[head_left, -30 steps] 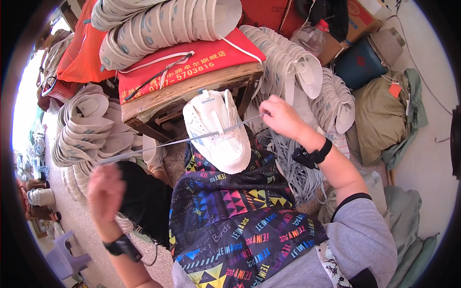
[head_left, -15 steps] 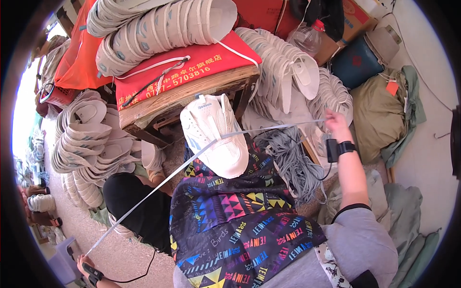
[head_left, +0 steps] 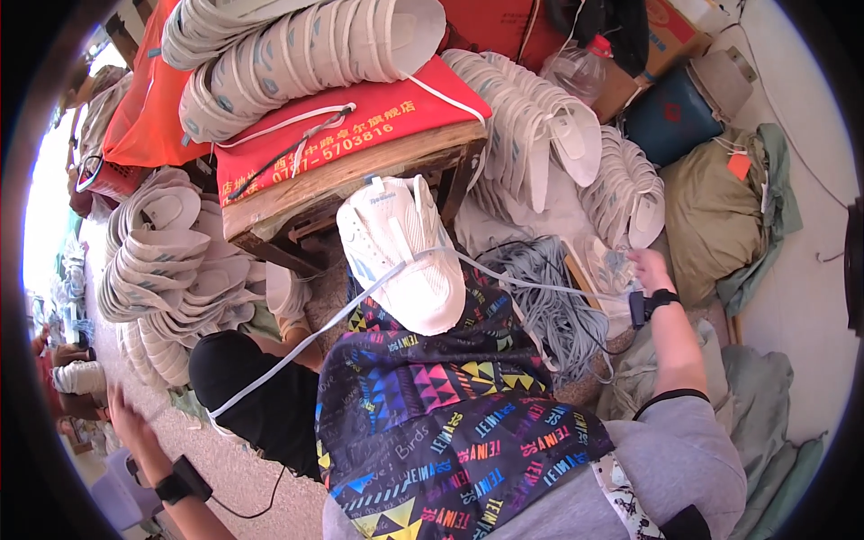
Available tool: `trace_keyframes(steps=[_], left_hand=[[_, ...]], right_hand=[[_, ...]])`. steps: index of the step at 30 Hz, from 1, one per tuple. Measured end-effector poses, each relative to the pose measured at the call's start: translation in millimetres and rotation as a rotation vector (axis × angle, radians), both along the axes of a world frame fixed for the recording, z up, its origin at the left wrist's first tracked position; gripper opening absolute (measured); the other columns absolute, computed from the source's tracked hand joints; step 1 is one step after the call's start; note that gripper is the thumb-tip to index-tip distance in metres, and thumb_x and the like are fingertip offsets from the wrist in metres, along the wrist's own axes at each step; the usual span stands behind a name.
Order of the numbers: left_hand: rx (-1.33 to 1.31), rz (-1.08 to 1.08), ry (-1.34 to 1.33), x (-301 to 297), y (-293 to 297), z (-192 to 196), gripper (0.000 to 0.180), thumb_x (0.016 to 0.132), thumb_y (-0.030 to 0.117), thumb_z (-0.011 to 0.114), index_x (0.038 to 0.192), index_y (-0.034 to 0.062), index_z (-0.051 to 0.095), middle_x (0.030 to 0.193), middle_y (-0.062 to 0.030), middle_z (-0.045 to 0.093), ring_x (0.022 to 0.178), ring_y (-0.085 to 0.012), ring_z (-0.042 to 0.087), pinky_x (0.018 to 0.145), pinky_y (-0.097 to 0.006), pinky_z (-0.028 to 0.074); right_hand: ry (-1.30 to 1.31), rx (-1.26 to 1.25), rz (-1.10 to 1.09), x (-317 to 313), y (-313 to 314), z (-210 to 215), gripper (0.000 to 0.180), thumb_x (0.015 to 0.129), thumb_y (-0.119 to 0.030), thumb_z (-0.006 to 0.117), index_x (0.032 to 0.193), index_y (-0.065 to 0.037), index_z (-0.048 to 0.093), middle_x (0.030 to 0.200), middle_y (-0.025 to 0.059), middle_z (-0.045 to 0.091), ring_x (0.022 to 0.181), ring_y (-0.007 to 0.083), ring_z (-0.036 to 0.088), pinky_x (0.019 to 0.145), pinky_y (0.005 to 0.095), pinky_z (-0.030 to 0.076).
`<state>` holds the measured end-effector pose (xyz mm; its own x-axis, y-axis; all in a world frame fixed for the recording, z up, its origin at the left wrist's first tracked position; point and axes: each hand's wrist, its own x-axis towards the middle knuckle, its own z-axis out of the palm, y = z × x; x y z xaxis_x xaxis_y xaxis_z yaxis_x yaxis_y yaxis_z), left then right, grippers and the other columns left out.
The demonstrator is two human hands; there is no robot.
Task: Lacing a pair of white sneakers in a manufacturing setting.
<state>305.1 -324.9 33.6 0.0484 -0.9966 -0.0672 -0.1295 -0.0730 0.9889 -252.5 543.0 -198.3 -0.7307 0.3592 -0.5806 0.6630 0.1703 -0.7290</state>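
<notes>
Head view. Tabletop (head_left: pixel 351 171): worn wood, rough front edge, partly covered by a red cloth (head_left: pixel 441 90); on the cloth, a nested row of pale shoe uppers (head_left: pixel 306 67) and a few loose cords. Floor (head_left: pixel 256 486): speckled, pinkish. Floor left: heaped nested uppers (head_left: pixel 157 261); a lilac plastic stool (head_left: pixel 126 495) near the rim. Upper left: an orange bag (head_left: pixel 148 99), hanging. Right of the tabletop: further nested uppers (head_left: pixel 522 117); a clear bottle (head_left: pixel 576 72) with red cap; a dark blue container (head_left: pixel 670 126); an olive sack (head_left: pixel 711 225) bearing an orange tag. Near the right forearm: a tangled heap of grey laces (head_left: pixel 553 306).

Shoe upper (head_left: pixel 409 292), one: white, rounded toe toward the wearer, pale blue-grey side patches, perforated and ribbed panels, tongue with a loop at the far end. Located just in front of the tabletop, above the dark printed apron (head_left: pixel 450 423).

Lace (head_left: pixel 315 337), one: flat, pale grey, crossing the upper's throat; slack on both sides, its left run draped over black cloth (head_left: pixel 270 405).

Left hand (head_left: pixel 132 421): blurred, well out to the left; grip cannot be told. Right hand (head_left: pixel 650 270): fingers bent, beside the lace's right run; whether it grips cannot be told.
</notes>
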Motion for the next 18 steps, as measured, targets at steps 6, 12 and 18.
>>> trace_keyframes(steps=[6, 12, 18], left_hand=[[0.124, -0.963, -0.056, -225, 212, 1, 0.029, 0.095, 0.014, 0.059, 0.121, 0.0022, 0.06, 0.099, -0.0059, 0.07, 0.074, -0.0058, 0.055, 0.067, -0.02, 0.044], [0.231, -1.137, 0.109, -289, 288, -75, 0.01, 0.099, 0.009, 0.053, 0.099, -0.0001, 0.056, 0.088, -0.0059, 0.065, 0.078, -0.0115, 0.062, 0.071, -0.025, 0.052], [0.206, -1.136, -0.129, -288, 312, -86, 0.017, 0.095, 0.017, 0.062, 0.092, 0.0004, 0.059, 0.071, -0.0004, 0.059, 0.058, -0.0069, 0.054, 0.052, -0.023, 0.046]], right_hand=[[0.222, -0.418, 0.791, 53, -261, 134, 0.041, 0.093, -0.012, 0.058, 0.13, 0.0, 0.048, 0.101, 0.0087, 0.067, 0.072, 0.0101, 0.061, 0.064, 0.0221, 0.05], [0.291, -0.659, 1.047, 101, -373, 134, 0.016, 0.099, -0.016, 0.053, 0.11, -0.004, 0.053, 0.091, 0.0045, 0.063, 0.078, 0.0105, 0.06, 0.072, 0.0261, 0.051], [0.304, -0.3, 1.261, 115, -373, 143, 0.017, 0.099, -0.021, 0.054, 0.097, -0.004, 0.053, 0.07, -0.0006, 0.055, 0.057, 0.0062, 0.05, 0.052, 0.0221, 0.042]])
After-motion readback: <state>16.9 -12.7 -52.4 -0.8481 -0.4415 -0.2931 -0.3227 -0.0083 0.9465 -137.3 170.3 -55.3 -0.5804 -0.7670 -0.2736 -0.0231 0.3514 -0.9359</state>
